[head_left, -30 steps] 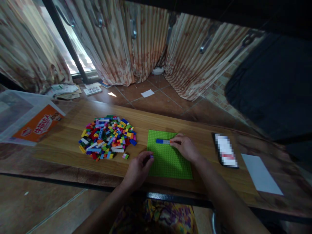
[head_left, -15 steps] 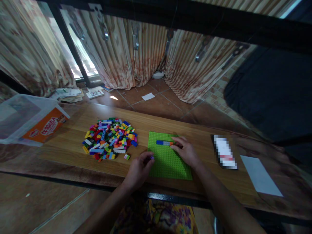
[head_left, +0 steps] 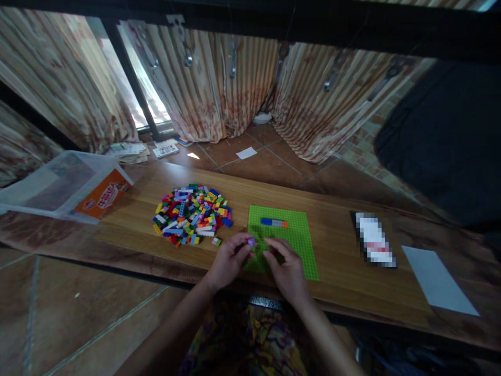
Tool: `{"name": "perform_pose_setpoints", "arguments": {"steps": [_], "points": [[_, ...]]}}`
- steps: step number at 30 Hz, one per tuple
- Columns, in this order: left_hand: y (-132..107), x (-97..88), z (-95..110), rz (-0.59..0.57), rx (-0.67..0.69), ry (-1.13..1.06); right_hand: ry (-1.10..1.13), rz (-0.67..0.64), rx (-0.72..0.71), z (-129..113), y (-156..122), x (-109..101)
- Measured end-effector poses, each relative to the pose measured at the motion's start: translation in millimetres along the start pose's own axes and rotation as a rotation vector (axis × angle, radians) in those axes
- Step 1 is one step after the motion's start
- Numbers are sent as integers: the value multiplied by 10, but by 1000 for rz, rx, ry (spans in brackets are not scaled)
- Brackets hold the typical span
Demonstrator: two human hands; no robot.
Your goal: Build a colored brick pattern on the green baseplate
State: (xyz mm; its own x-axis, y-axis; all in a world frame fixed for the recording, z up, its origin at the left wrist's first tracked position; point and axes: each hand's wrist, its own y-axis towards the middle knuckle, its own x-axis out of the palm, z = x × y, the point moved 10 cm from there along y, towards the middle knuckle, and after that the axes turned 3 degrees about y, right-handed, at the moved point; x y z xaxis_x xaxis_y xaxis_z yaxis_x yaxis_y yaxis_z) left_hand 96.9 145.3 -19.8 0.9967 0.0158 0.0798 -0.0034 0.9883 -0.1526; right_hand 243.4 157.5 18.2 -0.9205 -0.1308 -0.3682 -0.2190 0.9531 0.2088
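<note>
Our left fingers (head_left: 240, 240) pinch a purple brick (head_left: 251, 242), right fingers (head_left: 282, 247) part, empty; the brick row (head_left: 274, 223) runs left-right, bare baseplate (head_left: 303, 256) nearer.

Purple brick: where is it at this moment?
In the head view, the purple brick is near the middle, pinched by the left hand at the left edge of the green baseplate, with the right hand close by to the right.

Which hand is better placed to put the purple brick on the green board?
Probably the left hand: it pinches the purple brick near the green board, while the right hand appears empty.
</note>
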Motion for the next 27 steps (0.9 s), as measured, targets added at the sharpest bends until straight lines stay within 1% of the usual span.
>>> {"name": "perform_pose_setpoints", "arguments": {"steps": [5, 7, 10, 12, 15, 18, 20, 22, 25, 27], "points": [[-9, 25, 57, -83, 28, -52, -2, -84, -25, -123, 90, 257], [-14, 20, 62, -83, 33, -51, -28, -103, -57, -182, 134, 325], [-53, -15, 61, -29, 38, -49, -66, -106, -94, -238, 195, 392], [-124, -92, 89, 57, 75, -13, -88, -112, -110, -247, 233, 448], [-317, -305, 121, 236, 110, 142, -162, -157, -140, -236, 287, 603], [-560, -610, 142, 411, 92, 309, -301, -222, -178, -221, 337, 817], [-683, -797, 171, 464, 88, 388, -379, -255, -202, -231, 369, 947], [-768, -986, 198, 518, 87, 443, -420, -255, -224, -278, 403, 1034], [-838, -1237, 195, 617, 73, 467, -413, -216, -267, -418, 433, 1124], [-855, -1345, 179, 672, 67, 460, -383, -220, -302, -523, 422, 1224]]}}
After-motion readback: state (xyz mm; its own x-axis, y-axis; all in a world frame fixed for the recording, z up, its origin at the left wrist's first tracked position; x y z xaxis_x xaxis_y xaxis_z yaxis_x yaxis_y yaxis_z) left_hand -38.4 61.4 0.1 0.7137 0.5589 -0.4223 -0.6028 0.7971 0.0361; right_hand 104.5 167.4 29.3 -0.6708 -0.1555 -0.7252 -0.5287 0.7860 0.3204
